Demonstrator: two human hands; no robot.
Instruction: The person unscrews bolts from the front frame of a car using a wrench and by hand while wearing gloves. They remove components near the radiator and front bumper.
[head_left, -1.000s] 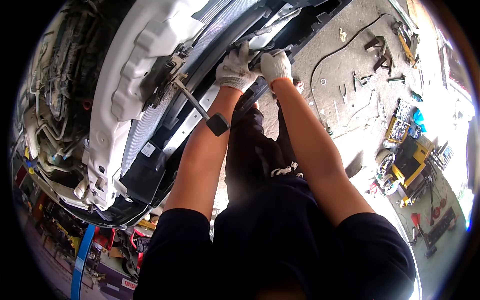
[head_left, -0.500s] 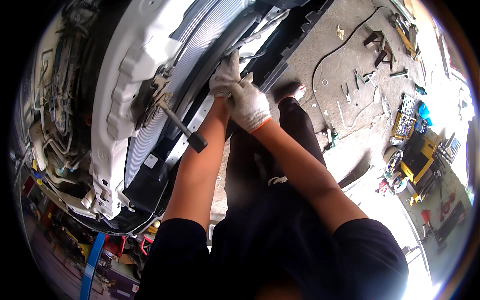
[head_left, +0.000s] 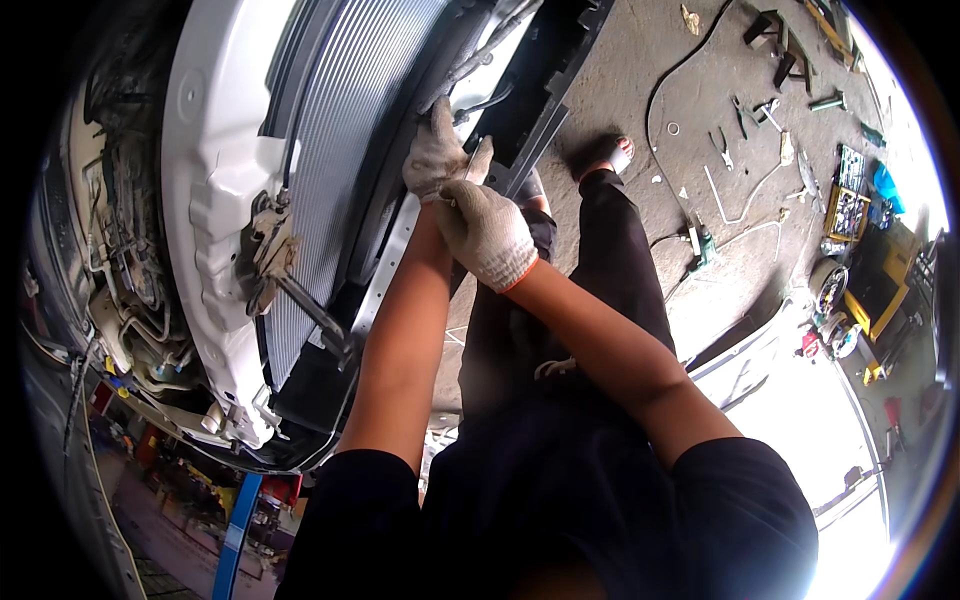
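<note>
- Since the earlier frame, your head had swung, so the radiator filled more of the upper view, and your two gloved hands sat closer together, the right one laid over the left wrist.
- Your left hand was curled shut around the upper end of a long silver metal bracket that ran down beside the radiator's finned core; its fingers wrapped the part where it met the black front frame.
- Your right hand pressed a flat, pale tool or strip against the same spot; its fingers were closed, though I could not tell exactly what kind of tool it was.
- A ratchet wrench hung unheld from a fitting on the white body panel, well left of both hands.
- You looked to be in the middle of freeing or seating the bracket's top end at the radiator support.
- Your next move probably called for steady leverage from the right hand while the left kept the bracket from slipping down.
- Loose tools lay scattered on the concrete floor, well apart from you.
</note>
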